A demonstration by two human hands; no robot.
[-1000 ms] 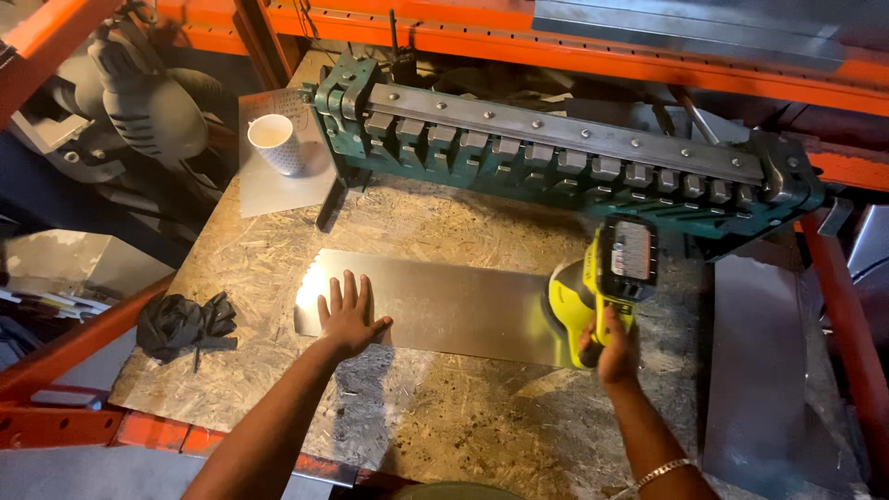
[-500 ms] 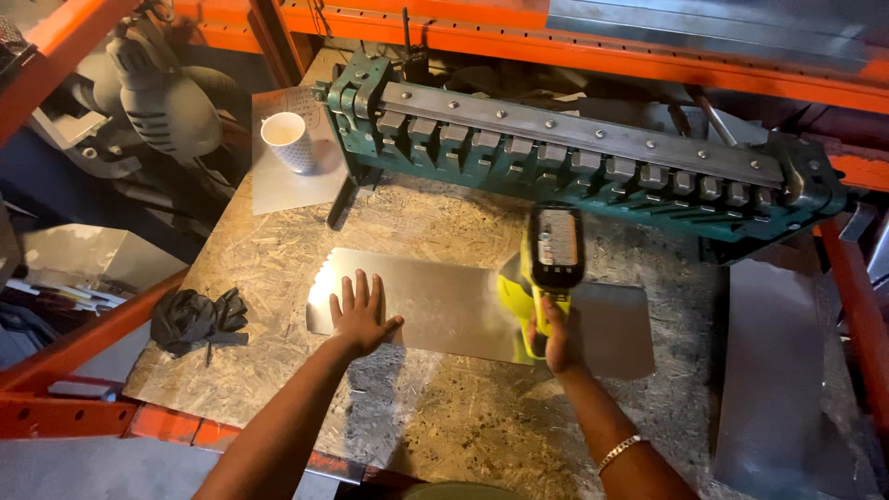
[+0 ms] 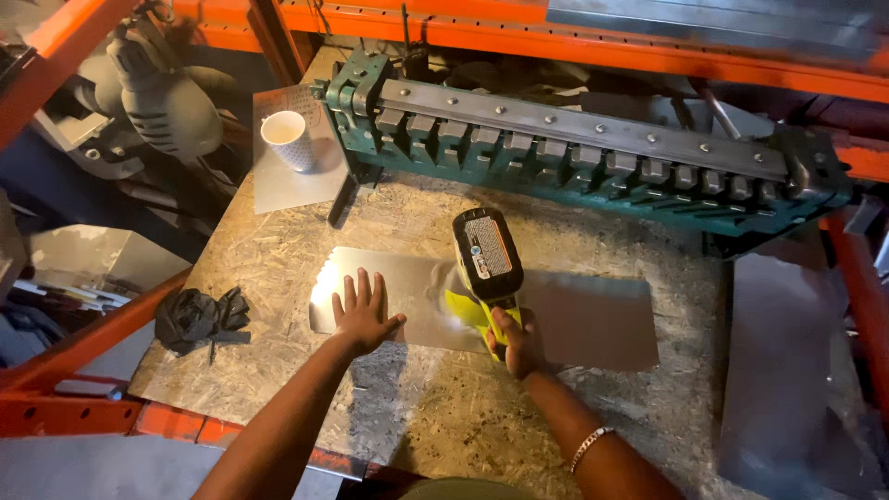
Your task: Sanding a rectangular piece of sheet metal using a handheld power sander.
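Metal sheet (image 3: 565, 319) flat on the worktop (image 3: 444, 417), lying under both hands and in front of the green bending brake (image 3: 593, 157). Left hand (image 3: 364, 310) pressed on its left part, fingers (image 3: 356, 289) spread open, pinning it down. Right hand (image 3: 517, 338) closed around the handle of a yellow-green power tool (image 3: 486, 264), tool head down on the sheet just right of the left fingertips, roughly at mid-length. Judging by that spot, about half worked, the stretch beyond the right fingers remaining — though no cut line clearly visible. White cup (image 3: 285, 139) and black gloves (image 3: 199, 317) well off to the left
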